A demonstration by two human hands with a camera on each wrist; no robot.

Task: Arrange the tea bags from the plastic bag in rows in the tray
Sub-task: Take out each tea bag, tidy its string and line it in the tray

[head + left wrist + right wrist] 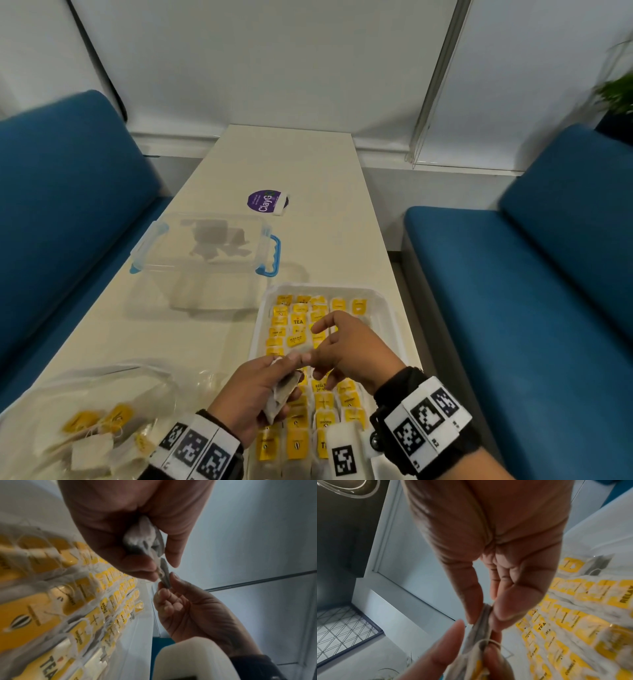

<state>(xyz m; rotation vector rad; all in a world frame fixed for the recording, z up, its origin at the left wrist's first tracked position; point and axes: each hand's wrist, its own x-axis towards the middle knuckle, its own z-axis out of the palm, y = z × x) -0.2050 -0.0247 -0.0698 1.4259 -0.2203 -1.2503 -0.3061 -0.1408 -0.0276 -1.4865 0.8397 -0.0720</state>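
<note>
The round purple sticker (264, 202) on the bench (291, 161) carried the white word "ClayG"; its smaller lines were too small to read. In the tray (385, 301), a yellow tag (298, 321) of one tea bag showed "TEA" in dark letters. In the left wrist view, a near tag (49, 667) also read "TEA", another tag (104, 607) read "RELAX". In the right wrist view, one tag (626, 595) showed "RELAX" cut at the edge. The black-and-white square codes on the wrist bands (426, 421) had no readable words.

Pale tea bags (284, 394) held above the white tray (260, 322) of yellow-tagged rows; plastic bag (85, 418) lies left.
</note>
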